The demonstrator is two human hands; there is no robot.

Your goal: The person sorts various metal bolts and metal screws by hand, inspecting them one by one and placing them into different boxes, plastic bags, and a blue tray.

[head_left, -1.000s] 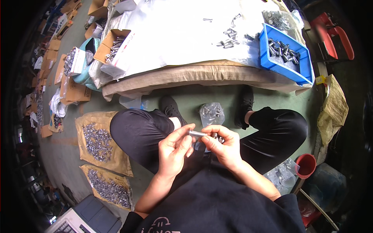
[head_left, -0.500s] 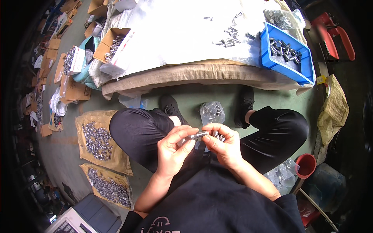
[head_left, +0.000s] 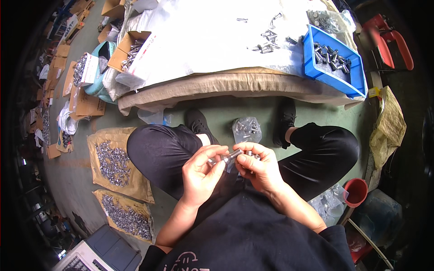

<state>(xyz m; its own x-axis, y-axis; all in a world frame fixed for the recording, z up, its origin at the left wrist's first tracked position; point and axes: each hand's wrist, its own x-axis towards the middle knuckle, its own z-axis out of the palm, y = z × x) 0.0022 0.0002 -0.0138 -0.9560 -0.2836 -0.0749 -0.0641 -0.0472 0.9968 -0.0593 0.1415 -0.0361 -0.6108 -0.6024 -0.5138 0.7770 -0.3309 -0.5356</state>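
Above my lap, my left hand (head_left: 200, 175) pinches a shiny metal bolt (head_left: 233, 156) between thumb and fingers. The bolt lies tilted, its far end up and to the right. Close beside it, my right hand (head_left: 263, 170) has its fingertips at that end and is curled round several more metal pieces (head_left: 254, 156), partly hidden by the fingers. On the floor between my shoes sits a clear plastic bag (head_left: 247, 130) with metal fasteners in it.
A white-covered table (head_left: 203, 40) stands in front, with loose bolts (head_left: 270, 41) and a blue bin (head_left: 309, 63) of bolts. Cardboard boxes (head_left: 120, 52) stand at its left. Sacks of fasteners (head_left: 143, 180) lie on the floor at left; a red bucket (head_left: 356, 193) is at right.
The bolt between my hands has turned to a steeper slant. My right fingertips have shifted slightly along its end, and my left fingers have moved a little.
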